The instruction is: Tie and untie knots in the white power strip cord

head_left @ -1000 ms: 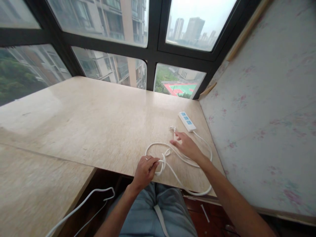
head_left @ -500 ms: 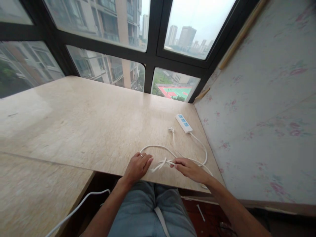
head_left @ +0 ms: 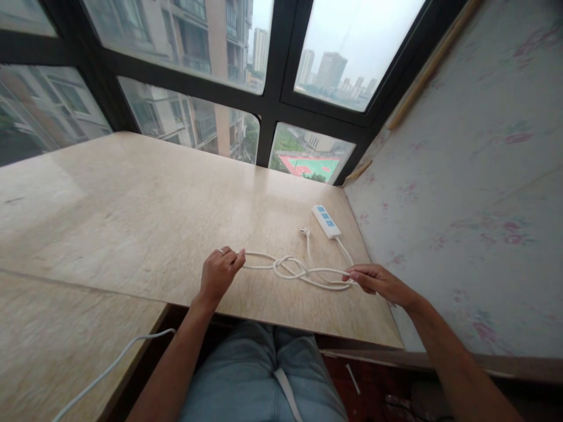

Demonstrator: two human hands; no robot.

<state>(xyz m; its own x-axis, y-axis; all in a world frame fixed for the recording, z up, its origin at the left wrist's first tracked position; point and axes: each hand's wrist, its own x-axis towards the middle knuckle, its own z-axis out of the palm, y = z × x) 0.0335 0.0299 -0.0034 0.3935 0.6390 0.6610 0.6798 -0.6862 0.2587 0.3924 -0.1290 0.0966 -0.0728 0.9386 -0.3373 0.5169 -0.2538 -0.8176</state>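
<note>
White, slender cord [head_left: 303, 272] — looped into a knot — is pinched by the left hand [head_left: 219, 271] and right hand [head_left: 379, 281].

Beige tabletop [head_left: 153, 193] meets dark window frame [head_left: 268, 111], with tower blocks [head_left: 331, 70] and a red-green court [head_left: 317, 167] outside, floral-papered wall [head_left: 440, 193] at right, loose white cable [head_left: 109, 364] lower left, thin white sliver [head_left: 353, 379] on reddish floor [head_left: 373, 381] below.

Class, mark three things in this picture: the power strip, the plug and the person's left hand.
Power strip [head_left: 326, 222]: head view, on the middle of its socket face.
Plug [head_left: 306, 232]: head view, on its white body.
Left hand [head_left: 217, 272]: head view, on the back of the hand.
</note>
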